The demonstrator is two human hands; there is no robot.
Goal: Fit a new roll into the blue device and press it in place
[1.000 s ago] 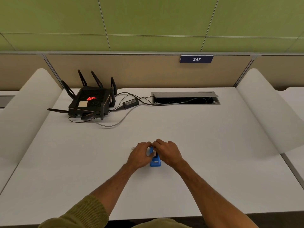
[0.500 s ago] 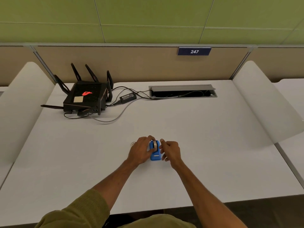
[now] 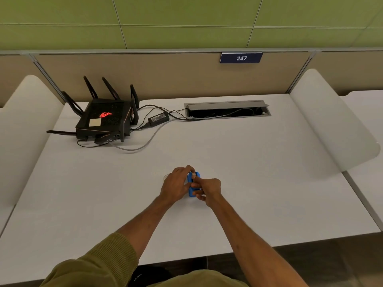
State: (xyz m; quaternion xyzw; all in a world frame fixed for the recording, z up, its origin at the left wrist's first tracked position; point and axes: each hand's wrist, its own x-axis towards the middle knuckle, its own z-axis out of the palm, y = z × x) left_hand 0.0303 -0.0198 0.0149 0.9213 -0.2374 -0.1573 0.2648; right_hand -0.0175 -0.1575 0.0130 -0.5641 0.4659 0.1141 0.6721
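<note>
A small blue tape dispenser (image 3: 192, 192) with a pale roll of tape (image 3: 194, 174) in it stands on the white desk (image 3: 259, 172), near the middle. My left hand (image 3: 176, 185) grips the dispenser from the left, fingers curled over its far end. My right hand (image 3: 208, 188) is at its right side, thumb and forefinger pinched together over the dispenser's middle, as if on the tape's end. The strip itself is too small to make out.
A black router (image 3: 103, 121) with several antennas sits at the back left, with a power brick (image 3: 158, 118) and cables running to an open cable slot (image 3: 227, 109). White curved dividers (image 3: 331, 125) flank the desk. A sign reading 247 (image 3: 241, 58) hangs on the back panel.
My right hand has slid from the dispenser's top to its right side, and its fingers now pinch over the middle. The left hand stays on the dispenser. The camera has shifted slightly.
</note>
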